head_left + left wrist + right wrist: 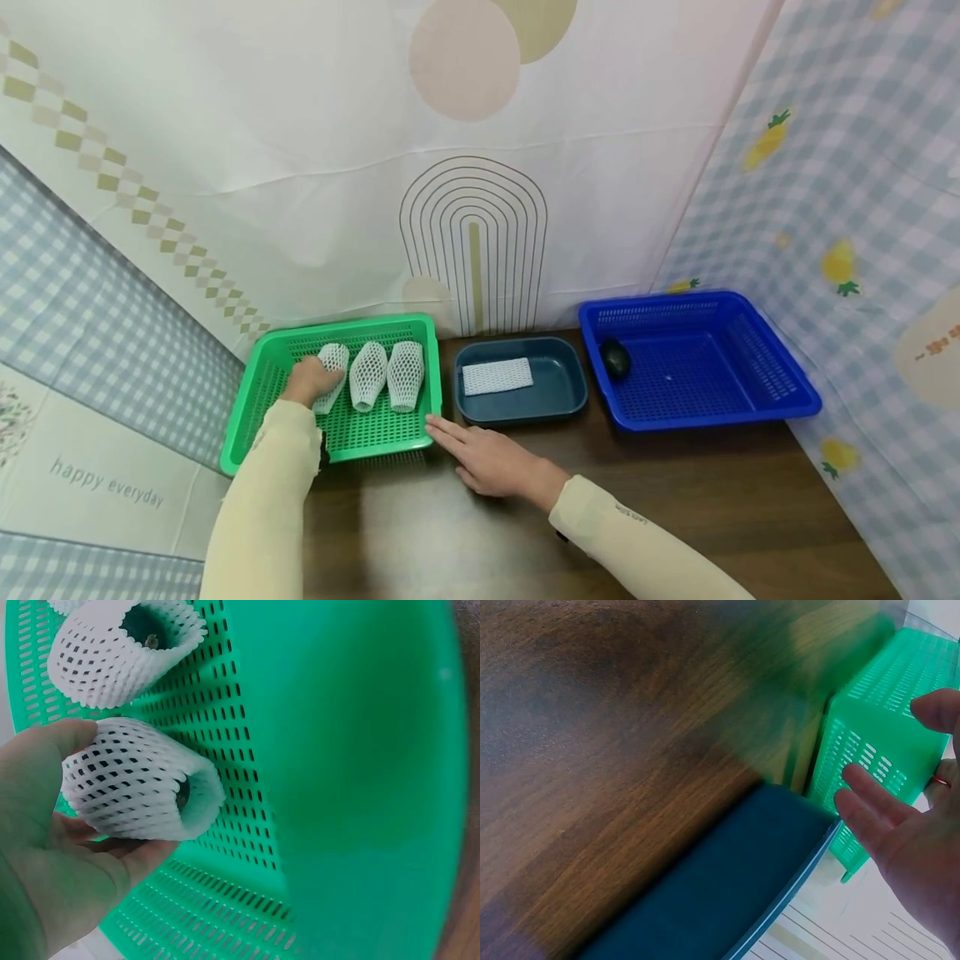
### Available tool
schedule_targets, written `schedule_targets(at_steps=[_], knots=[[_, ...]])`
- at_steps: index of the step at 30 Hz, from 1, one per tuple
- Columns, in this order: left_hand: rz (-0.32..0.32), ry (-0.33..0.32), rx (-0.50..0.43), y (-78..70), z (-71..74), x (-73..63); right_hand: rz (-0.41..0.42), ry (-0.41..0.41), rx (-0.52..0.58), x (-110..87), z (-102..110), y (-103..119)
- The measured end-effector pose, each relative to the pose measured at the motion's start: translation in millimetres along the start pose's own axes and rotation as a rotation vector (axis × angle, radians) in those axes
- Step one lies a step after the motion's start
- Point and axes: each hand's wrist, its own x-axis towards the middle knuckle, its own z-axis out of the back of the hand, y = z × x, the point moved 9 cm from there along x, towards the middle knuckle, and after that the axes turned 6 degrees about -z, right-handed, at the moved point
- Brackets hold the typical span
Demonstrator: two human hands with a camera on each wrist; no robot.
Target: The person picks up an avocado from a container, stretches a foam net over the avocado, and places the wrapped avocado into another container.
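Observation:
In the green basket (375, 450), three dark green fruits that look like avocados lie in white foam net sleeves. My left hand (309, 379) grips the leftmost netted avocado (142, 780), thumb on one side and fingers on the other. Part of the dark fruit shows through the sleeve's open end. Beside it lie the middle netted avocado (368, 377) and the right one (406, 376). My right hand (495, 460) holds nothing; its fingers are extended, with the fingertips at the basket's front right corner.
A dark teal tray (558, 392) stands between the baskets, with a flat white foam net (497, 377) in it. To the right, a blue basket (712, 421) contains one bare dark avocado (616, 359). Patterned curtains (337, 208) border the brown wooden table (420, 533) at the back and sides.

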Motion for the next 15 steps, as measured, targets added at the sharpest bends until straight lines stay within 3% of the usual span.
schedule_targets(at_steps=[8,15], knots=[[0.017,0.072,0.053,-2.9,-8.5,-1.3,0.015,0.002,0.01,0.0,-0.6,3.2],[0.03,0.098,0.043,-3.0,-10.0,1.5,-0.009,0.009,0.011,-0.2,-0.9,-0.2]])
